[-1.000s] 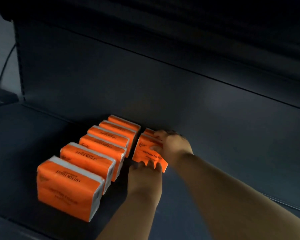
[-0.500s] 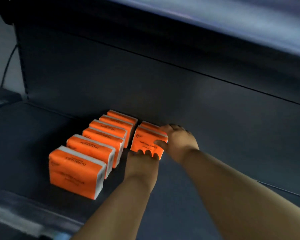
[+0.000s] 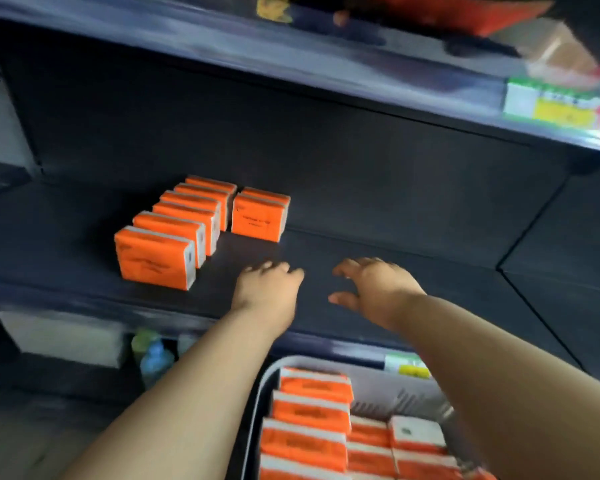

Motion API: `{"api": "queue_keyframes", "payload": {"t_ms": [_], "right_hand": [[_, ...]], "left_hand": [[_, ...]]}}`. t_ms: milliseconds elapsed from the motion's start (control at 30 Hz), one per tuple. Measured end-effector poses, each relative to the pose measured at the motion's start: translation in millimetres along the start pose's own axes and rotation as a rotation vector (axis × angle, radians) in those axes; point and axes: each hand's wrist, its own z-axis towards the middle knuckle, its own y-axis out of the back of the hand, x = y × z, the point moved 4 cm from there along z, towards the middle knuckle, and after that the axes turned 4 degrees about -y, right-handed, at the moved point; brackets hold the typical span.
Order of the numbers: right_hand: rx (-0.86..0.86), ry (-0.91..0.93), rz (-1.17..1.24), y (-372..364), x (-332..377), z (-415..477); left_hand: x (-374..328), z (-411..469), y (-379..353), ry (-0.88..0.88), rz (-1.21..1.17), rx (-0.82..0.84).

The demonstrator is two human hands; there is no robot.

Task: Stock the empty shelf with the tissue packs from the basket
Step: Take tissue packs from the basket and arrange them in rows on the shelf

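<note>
Nearest: basket (image 3: 267,382), grey, below the shelf edge, many orange tissue packs (image 3: 309,414) stacked inside, stock remaining.

Middle: my left hand (image 3: 267,292) and right hand (image 3: 374,289), both empty, fingers spread, hovering over the bare front of the shelf (image 3: 413,271). A second ago both were pressed on a pack at the back; they have since let go and drawn toward me.

Far: row of six packs (image 3: 174,230) standing front to back; beside it the new second row (image 3: 260,214), two packs, against the back wall. Placement done; next entry, judged: fetch more from the basket.
</note>
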Motion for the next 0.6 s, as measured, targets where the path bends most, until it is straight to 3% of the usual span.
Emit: {"api": "queue_keyframes", "payload": {"t_ms": [333,600], "right_hand": [[0.122,-0.166,0.194,-63,-56,-130],[0.175,-0.188,0.340,-106,-61,-154]], "left_hand": [[-67,-87,-7,-0.104,-0.087,0.117],[-64,-106,-16,-0.131,0.023,0.306]]}}
